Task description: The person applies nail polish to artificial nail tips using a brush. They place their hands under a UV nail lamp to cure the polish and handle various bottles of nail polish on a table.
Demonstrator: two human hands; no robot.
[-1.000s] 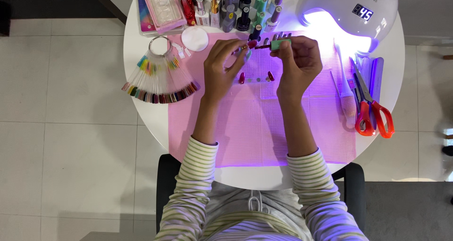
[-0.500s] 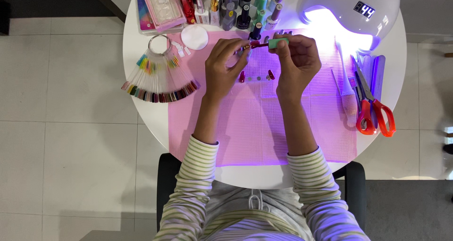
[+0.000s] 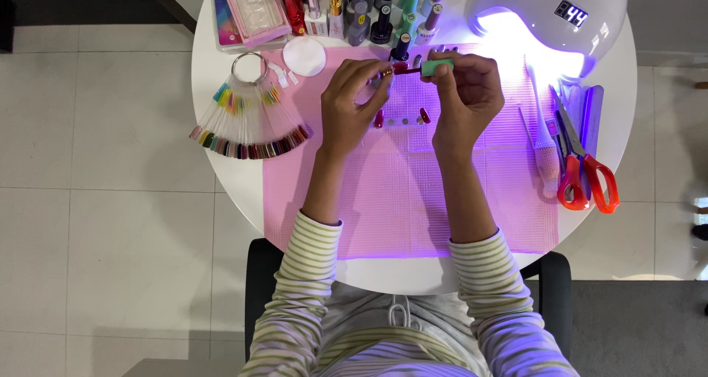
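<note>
The person wears a long-sleeved knit top (image 3: 413,340) with thin horizontal stripes of pale olive green on white. Both sleeves end in ribbed, striped cuffs, pushed up so the forearms are bare. A white drawstring loop (image 3: 399,314) hangs at the waist. The hands are bare, without rings or gloves.

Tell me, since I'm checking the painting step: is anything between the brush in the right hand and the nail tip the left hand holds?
Nothing visible: the brush reaches straight to the nail tip.
</note>
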